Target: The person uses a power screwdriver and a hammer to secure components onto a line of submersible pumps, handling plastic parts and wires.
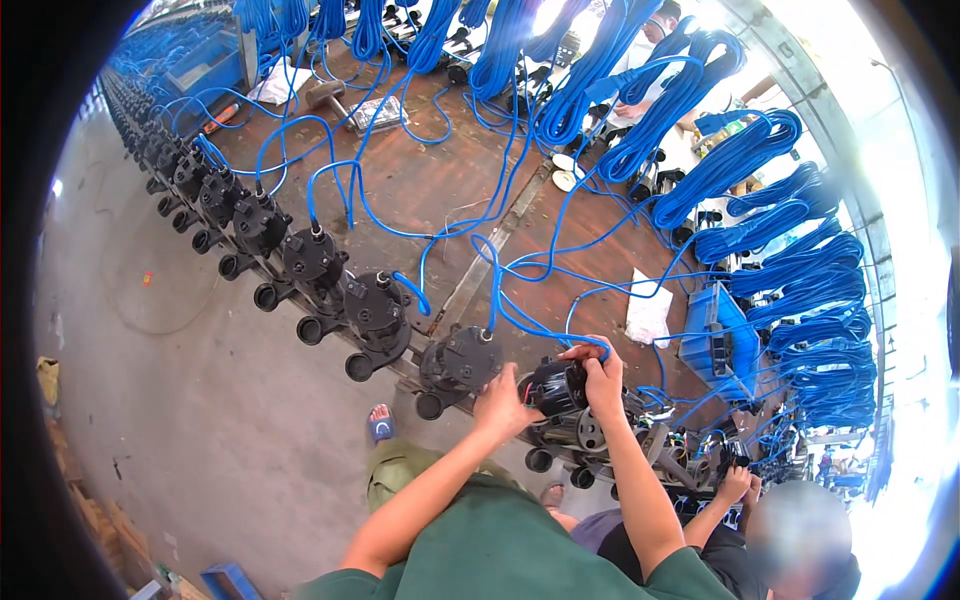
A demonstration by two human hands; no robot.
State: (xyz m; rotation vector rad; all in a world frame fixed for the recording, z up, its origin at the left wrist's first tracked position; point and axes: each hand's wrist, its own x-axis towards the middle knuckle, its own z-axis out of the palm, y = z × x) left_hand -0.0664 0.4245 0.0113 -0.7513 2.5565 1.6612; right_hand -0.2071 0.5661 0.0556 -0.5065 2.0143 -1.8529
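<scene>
- Two hands on black round plastic pump motor: left fingers pressed against its side.
- Right fingers pinching blue cable above; best kept steady, unkinked.

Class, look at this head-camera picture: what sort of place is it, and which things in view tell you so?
Most likely a factory assembly line for small pumps. A long row of identical black pumps lines the wooden workbench, bundles of blue cable hang alongside, and both hands work on one pump.
</scene>
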